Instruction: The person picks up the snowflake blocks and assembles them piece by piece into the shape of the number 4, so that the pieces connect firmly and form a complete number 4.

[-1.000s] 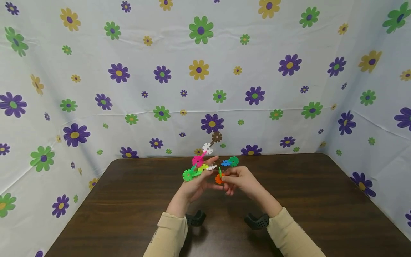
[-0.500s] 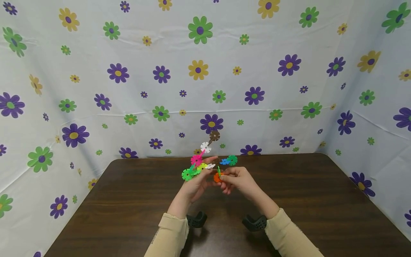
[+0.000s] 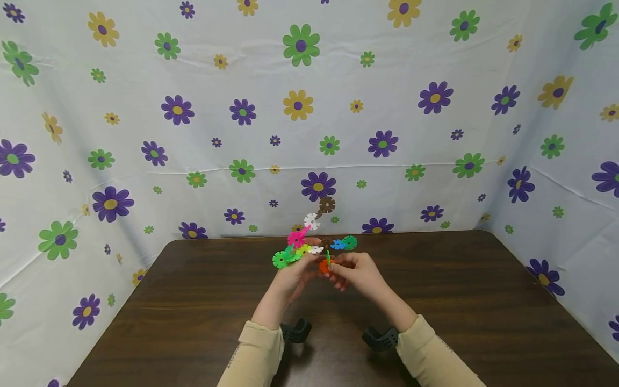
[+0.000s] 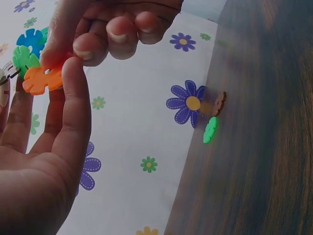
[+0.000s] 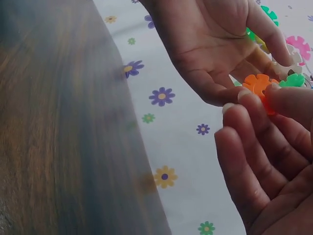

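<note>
A branching chain of notched plastic interlocking discs is in my left hand [image 3: 292, 277], between thumb and fingers. It includes a pink disc [image 3: 296, 239], a white disc [image 3: 311, 221], a brown disc [image 3: 327, 204], a green disc [image 3: 279, 260] and a teal disc [image 3: 350, 243]. My right hand [image 3: 361, 269] pinches an orange disc [image 5: 257, 85], with a green disc [image 5: 292, 80] standing at its side. In the left wrist view, one left fingertip is right at the edge of the orange disc. The right hand's other fingers are bent beneath it.
Below the hands lies a dark wooden table [image 3: 193, 312]. A white flower-printed cloth [image 3: 217, 97] hangs behind and at both sides. Black wrist mounts [image 3: 296, 330] sit under both forearms. A loose-looking brown disc [image 4: 219, 104] appears near the table edge.
My right hand has drifted left with the orange disc, bringing it closer to the left hand's fingers. The chain has shifted slightly left.
</note>
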Demonstrator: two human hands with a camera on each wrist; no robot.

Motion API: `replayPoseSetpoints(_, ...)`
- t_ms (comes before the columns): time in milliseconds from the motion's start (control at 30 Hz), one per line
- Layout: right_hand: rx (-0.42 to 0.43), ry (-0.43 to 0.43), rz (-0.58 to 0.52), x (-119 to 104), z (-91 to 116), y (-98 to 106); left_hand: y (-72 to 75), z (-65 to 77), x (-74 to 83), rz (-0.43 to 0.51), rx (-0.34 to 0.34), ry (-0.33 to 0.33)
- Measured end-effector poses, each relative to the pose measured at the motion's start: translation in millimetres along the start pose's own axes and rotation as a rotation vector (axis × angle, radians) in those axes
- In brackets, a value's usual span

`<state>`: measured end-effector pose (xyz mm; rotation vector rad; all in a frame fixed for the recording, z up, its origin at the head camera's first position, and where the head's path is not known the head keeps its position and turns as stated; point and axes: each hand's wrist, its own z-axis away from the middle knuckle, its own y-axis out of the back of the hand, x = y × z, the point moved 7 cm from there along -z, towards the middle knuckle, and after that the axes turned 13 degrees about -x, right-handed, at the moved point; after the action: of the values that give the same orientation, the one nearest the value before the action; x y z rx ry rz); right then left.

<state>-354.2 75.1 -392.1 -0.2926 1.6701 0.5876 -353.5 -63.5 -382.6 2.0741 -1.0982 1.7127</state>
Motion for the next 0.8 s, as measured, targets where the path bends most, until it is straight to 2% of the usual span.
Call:
replayPoseSetpoints(167, 0.09, 0.007, 0.173, -2.9, 1.3, 3.3, 1.2, -0.5, 0.5, 0.014, 0.01, -0.006)
replayPoseSetpoints(267, 0.138, 0.058, 0.304, -8.7, 3.0, 2.8, 2.7, -1.2, -0.7, 0.028, 0.019, -0.009)
replayPoseSetpoints(400, 0.2, 0.166, 0.498, -19.8, 6.4, -0.4, 4.4, -1.6, -2.6, 0.039, 0.029, -0.009)
replayPoseSetpoints(533, 0.266, 0.229, 0.665, -27.7, 9.6, -2.4, 5.7, -1.5, -3.0, 0.038, 0.048, -0.004)
replayPoseSetpoints(633, 0.294, 0.246, 0.73, -30.0, 11.0, -2.7, 6.2, -1.6, -4.0, 0.047, 0.064, 0.009)
replayPoseSetpoints(800, 0.298, 0.257, 0.741, -29.4, 11.9, -2.6, 6.3, -1.7, -6.9, 0.076, 0.079, 0.044)
